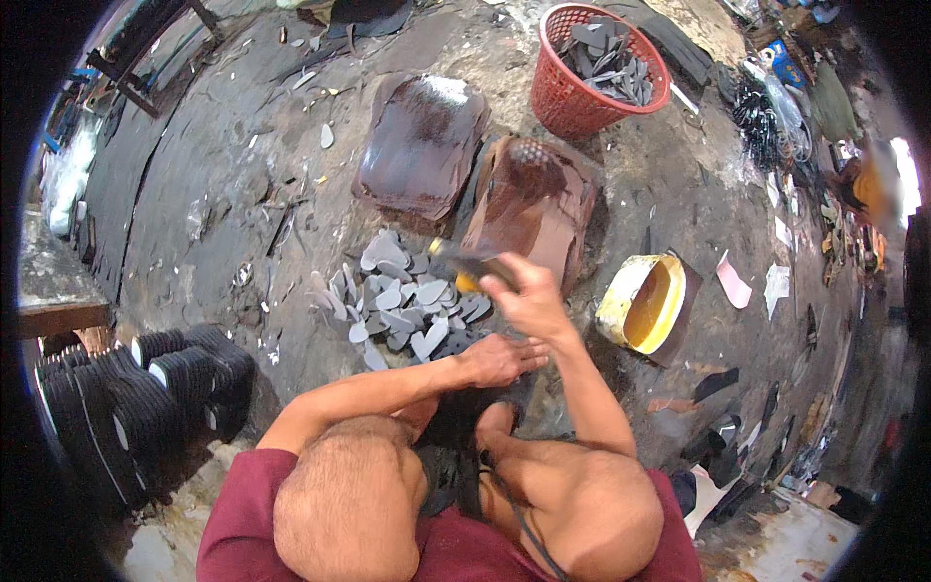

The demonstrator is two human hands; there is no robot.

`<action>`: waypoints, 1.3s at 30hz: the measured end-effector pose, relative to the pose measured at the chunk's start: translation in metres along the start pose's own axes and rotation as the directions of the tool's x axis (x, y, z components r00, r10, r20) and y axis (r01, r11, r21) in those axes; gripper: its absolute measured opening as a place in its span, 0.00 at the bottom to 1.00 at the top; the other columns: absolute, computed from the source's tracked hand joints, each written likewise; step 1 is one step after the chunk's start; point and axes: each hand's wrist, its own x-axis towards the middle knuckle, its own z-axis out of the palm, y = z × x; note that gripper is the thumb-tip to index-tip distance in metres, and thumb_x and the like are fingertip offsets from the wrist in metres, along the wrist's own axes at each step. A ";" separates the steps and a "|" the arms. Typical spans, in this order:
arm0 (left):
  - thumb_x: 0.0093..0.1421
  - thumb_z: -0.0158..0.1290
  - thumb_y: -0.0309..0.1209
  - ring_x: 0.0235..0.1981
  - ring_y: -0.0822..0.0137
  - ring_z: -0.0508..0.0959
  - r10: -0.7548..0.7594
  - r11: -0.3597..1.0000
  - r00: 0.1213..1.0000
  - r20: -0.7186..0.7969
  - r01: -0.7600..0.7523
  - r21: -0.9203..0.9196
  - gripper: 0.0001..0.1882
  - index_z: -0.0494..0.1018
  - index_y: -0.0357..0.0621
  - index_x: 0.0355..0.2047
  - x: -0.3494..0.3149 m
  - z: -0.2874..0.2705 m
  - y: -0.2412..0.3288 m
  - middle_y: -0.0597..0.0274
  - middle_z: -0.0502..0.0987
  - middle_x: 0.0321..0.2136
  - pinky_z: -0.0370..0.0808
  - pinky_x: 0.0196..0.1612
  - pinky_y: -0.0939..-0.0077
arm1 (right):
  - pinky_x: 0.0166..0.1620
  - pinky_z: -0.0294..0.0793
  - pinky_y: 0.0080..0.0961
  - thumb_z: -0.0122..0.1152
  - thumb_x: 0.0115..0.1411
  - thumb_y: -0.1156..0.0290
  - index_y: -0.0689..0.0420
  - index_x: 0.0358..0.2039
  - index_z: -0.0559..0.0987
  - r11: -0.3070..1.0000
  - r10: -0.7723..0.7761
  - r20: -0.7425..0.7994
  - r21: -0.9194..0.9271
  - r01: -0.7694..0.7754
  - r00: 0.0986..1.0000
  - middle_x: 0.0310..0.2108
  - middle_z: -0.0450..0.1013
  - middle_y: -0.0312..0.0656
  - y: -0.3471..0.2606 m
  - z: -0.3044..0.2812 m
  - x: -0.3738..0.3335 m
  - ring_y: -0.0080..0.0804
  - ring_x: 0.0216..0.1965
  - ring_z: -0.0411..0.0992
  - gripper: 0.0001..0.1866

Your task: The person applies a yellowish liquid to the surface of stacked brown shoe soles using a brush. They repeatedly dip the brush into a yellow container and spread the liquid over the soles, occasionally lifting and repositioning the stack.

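Note:
My right hand point(531, 303) is closed round a dark tool point(480, 262) with yellow at its tip and underside. Motion blur hides what kind of tool it is. Just below it, my left hand point(497, 360) lies back up, fingers stretched to the right near my right wrist. Whatever lies under its fingers is hidden. A loose heap of grey, mostly heart-shaped cut pieces point(398, 303) spreads on the ground beyond my left forearm. To the right of my hands stands a tilted, yellow-smeared tub point(640, 306) with yellow stuff inside.
Two stacks of brown sheets, a left one point(417, 145) and a right one point(533, 209), lie ahead. Behind them a red basket point(562, 97) holds grey pieces. Rows of black sole-shaped pieces point(145, 407) stand at left. Scraps point(734, 281) litter the right side.

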 end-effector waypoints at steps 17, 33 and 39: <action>0.56 0.53 0.26 0.68 0.64 0.66 -0.326 0.876 0.943 -0.065 0.328 0.354 0.27 0.71 0.41 0.58 0.035 -0.047 -0.044 0.58 0.68 0.65 0.83 0.39 0.70 | 0.51 0.78 0.36 0.59 0.47 0.77 0.37 0.44 0.86 0.762 -0.053 0.094 -0.640 0.101 0.994 0.45 0.81 0.38 0.081 -0.125 0.167 0.40 0.48 0.79 0.25; 0.54 0.54 0.25 0.66 0.62 0.68 -0.311 0.888 0.950 -0.034 0.303 0.347 0.26 0.72 0.40 0.56 0.039 -0.055 -0.051 0.59 0.70 0.63 0.83 0.43 0.68 | 0.52 0.76 0.45 0.62 0.55 0.60 0.43 0.52 0.80 0.701 0.450 0.279 -0.699 -0.142 0.848 0.46 0.80 0.46 0.056 -0.159 0.094 0.50 0.50 0.78 0.22; 0.55 0.56 0.27 0.65 0.62 0.69 -0.338 0.905 0.941 -0.015 0.330 0.269 0.26 0.72 0.40 0.56 0.050 -0.074 -0.063 0.59 0.69 0.64 0.82 0.47 0.67 | 0.52 0.75 0.49 0.61 0.58 0.59 0.49 0.60 0.73 0.670 0.347 -0.112 -0.665 -0.330 0.931 0.49 0.78 0.51 0.076 -0.138 0.059 0.55 0.51 0.76 0.29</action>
